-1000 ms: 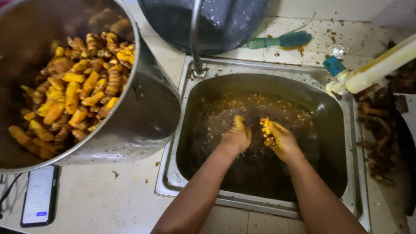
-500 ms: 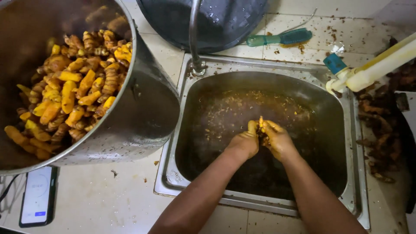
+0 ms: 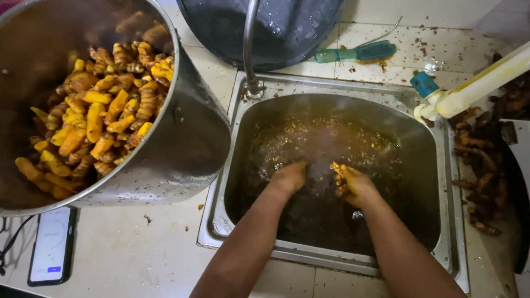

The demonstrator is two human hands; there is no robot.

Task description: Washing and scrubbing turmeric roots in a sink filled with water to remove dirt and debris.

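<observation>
Hands work side by side in the rectangular stainless steel sink [image 3: 452, 221], which holds murky brown water strewn with small orange-yellow root scraps. The left hand [image 3: 288, 177] is plunged knuckle-deep into the water near the sink's middle, fingers curled downward below the surface; whether they grip anything cannot be told. The right hand [image 3: 353, 185] sits just beside it, apart by a narrow gap, fingers clenched around a small clump of orange-yellow turmeric pieces [image 3: 338, 172] that shows at the fingertips, just at the waterline. Both forearms enter from the lower edge of the view. A curved metal tap pipe [image 3: 248, 44] rises from the sink's far-left corner. To the left of the sink, touching its rim, a large round steel pot [image 3: 187, 149] lies tilted, filled with peeled orange-yellow turmeric roots [image 3: 96, 118]. Behind the sink stands 1 dark round basin [image 3: 276, 27], and beside it on the white tiled counter [image 3: 138, 254] lies a green-handled scrubbing brush [image 3: 356, 53]. At the sink's far-right corner a cream plastic pipe with a blue cap [image 3: 475, 88] slants across. Right of the sink, a heap of unwashed brown roots [image 3: 486, 165] lies on the counter. A dark-framed smartphone with a lit screen [image 3: 51, 245] rests at the lower left, well apart from the sink.
</observation>
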